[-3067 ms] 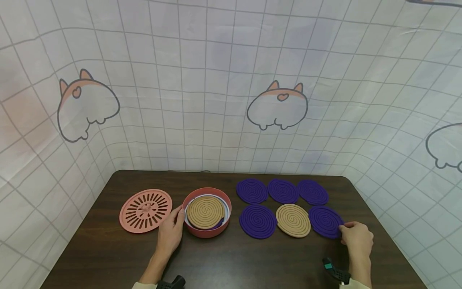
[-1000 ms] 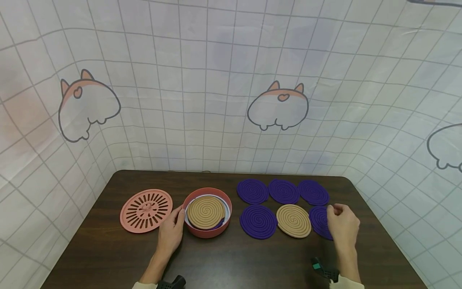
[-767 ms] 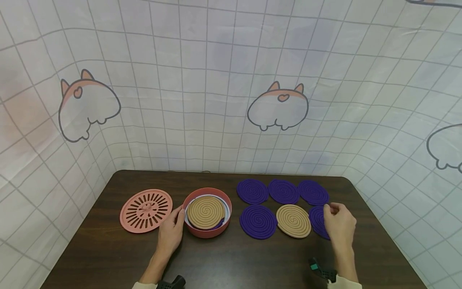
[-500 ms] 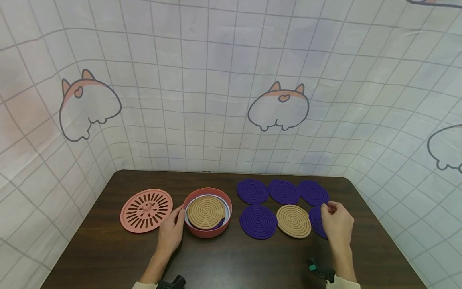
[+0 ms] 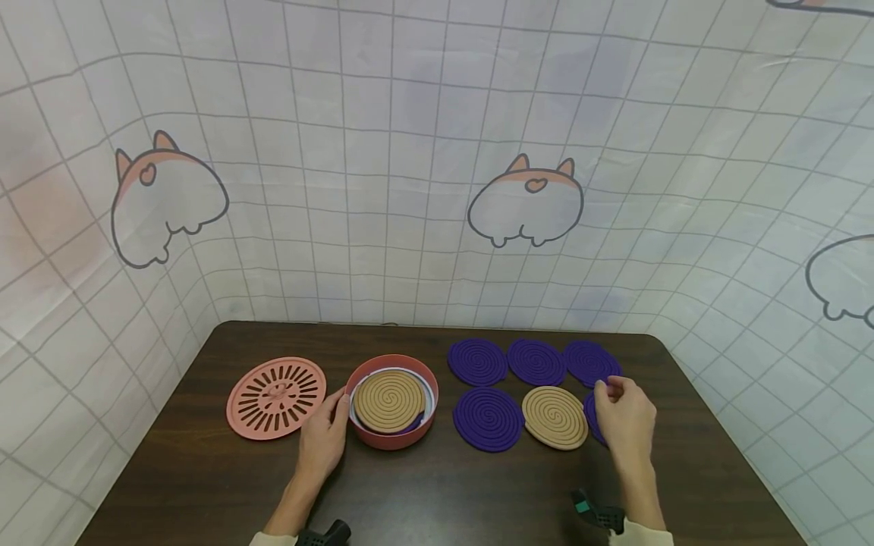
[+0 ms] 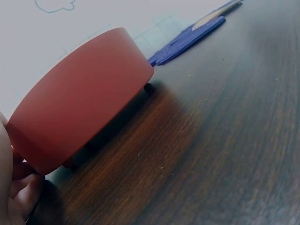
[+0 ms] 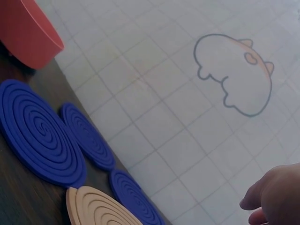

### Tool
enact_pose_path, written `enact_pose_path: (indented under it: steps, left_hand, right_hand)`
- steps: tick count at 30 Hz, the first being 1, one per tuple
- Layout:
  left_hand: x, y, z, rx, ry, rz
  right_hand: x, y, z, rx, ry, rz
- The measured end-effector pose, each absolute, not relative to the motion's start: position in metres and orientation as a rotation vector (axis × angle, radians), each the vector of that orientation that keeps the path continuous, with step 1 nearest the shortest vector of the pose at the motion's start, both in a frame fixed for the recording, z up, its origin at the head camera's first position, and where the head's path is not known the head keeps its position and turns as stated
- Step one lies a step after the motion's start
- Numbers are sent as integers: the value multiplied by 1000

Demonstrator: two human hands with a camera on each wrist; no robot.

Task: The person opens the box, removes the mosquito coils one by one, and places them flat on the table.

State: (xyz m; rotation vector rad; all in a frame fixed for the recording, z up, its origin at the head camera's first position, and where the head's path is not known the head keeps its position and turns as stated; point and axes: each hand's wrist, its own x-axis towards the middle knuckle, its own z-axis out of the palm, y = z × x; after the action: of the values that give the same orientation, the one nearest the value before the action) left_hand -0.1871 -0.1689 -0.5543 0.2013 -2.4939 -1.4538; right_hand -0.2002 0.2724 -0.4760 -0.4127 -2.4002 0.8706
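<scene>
My left hand (image 5: pixel 322 438) grips the left side of a round red mosquito coil holder (image 5: pixel 382 440), thumb at its rim. Its fingers also show at the holder's base in the left wrist view. Inside lies a tan mosquito coil (image 5: pixel 388 400), with a bit of purple coil below it. My right hand (image 5: pixel 627 421) is above a purple mosquito coil (image 5: pixel 592 418) at the front right and partly hides it. Thumb and fingers are loosely bent, with nothing seen between them. Left of the hand lies a second tan coil (image 5: pixel 555 417).
A slotted pink lid (image 5: pixel 276 398) lies left of the holder. Several more purple coils, such as the front-left one (image 5: pixel 488 418), lie flat in two rows on the dark table (image 5: pixel 437 500). A patterned cloth (image 5: pixel 382 152) hangs behind and at both sides.
My right hand has left the outer edge of the front-right purple coil and drifted left and slightly away from me, over that coil. The left hand and the holder stay in place.
</scene>
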Motion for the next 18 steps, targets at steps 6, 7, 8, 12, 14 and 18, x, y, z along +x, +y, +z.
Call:
enact_pose_path:
  steps: [6,7,8,12,14,18]
  left_hand:
    - [-187,-170,-554,206,-2505,-1467]
    - [-188,-170,-554,208,-2507,-1468]
    - [-188,-170,-554,208,-2506,-1471]
    - [-188,-170,-555,195,-2494,-1463]
    - [-188,-170,-555,192,-2488,-1459]
    - [-187,-170,-557,184,-2478,-1444]
  right_hand:
    - [-201,264,-474,-360,-2402,888]
    - [-201,263,-474,-352,-2401,886]
    - [-201,261,-473,-344,-2402,886]
    - [-201,257,-472,-325,-2407,884]
    - [-201,254,-471,-313,-2411,881]
    - [-202,248,-471,-279,-2419,887]
